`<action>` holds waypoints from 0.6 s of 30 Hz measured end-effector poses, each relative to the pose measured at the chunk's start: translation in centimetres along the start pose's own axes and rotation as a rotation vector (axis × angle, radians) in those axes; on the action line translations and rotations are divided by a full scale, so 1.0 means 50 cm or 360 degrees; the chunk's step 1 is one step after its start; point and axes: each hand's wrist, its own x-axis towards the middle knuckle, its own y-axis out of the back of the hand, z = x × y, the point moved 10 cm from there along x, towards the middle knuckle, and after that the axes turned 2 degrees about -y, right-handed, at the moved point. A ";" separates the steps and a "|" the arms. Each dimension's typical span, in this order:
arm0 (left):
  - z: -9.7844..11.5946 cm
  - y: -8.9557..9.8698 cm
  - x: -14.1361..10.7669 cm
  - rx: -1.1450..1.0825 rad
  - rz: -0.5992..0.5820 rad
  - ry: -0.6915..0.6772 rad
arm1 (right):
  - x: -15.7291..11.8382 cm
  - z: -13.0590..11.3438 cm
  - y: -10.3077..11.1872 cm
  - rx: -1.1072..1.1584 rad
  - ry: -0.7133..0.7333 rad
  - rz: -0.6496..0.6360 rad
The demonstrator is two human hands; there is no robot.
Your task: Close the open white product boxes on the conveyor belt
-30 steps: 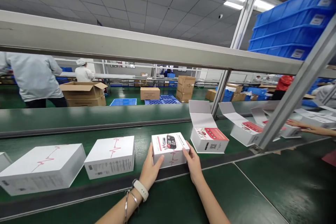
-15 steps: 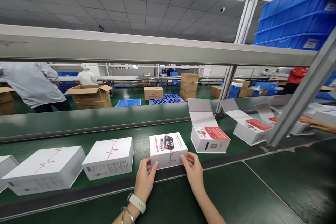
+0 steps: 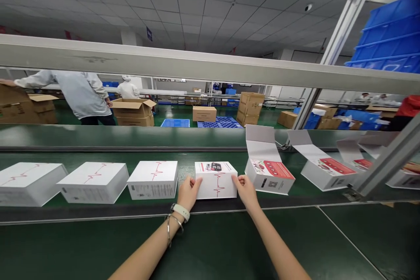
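Note:
A white carton [image 3: 216,186] printed with a red heartbeat line and a picture of a monitor is between my two hands on the green conveyor belt [image 3: 187,159]. It leans back, so its heartbeat face is turned toward me. My left hand [image 3: 188,193] grips its left edge with the thumb on the front. At the opposite edge, my right hand [image 3: 245,190] pinches the carton; some fingertips are hidden behind it. Just right stands an open carton [image 3: 269,183], lid raised, with a red printed sheet on top. A closed carton [image 3: 152,186] lies to the left.
More closed cartons [image 3: 93,183] line the belt leftward; open ones [image 3: 328,173] continue rightward, behind a slanted metal post [image 3: 387,162]. A metal beam [image 3: 197,65] crosses above. Blue crates [image 3: 390,35] are stacked upper right. Beyond the belt, a person [image 3: 77,92] stands by cardboard boxes [image 3: 134,111].
The carton between my hands has tipped back, showing more of its heartbeat face and less of the monitor picture. The camera view has shifted, and the co-worker's hand at right is out of sight.

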 end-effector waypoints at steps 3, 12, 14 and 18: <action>0.003 0.004 0.011 -0.0007 0.0016 0.0037 | 0.010 -0.008 -0.010 -0.0035 -0.0046 -0.0081; 0.023 0.010 0.019 -0.0187 -0.0095 0.0166 | 0.016 -0.052 0.002 -0.0141 -0.0277 -0.0176; 0.049 0.024 0.020 -0.0291 -0.0164 0.0124 | 0.024 -0.066 0.014 -0.0081 -0.0355 -0.0197; 0.145 0.048 0.026 -0.0306 -0.0444 -0.0310 | 0.053 -0.101 0.034 0.0089 -0.0440 -0.0255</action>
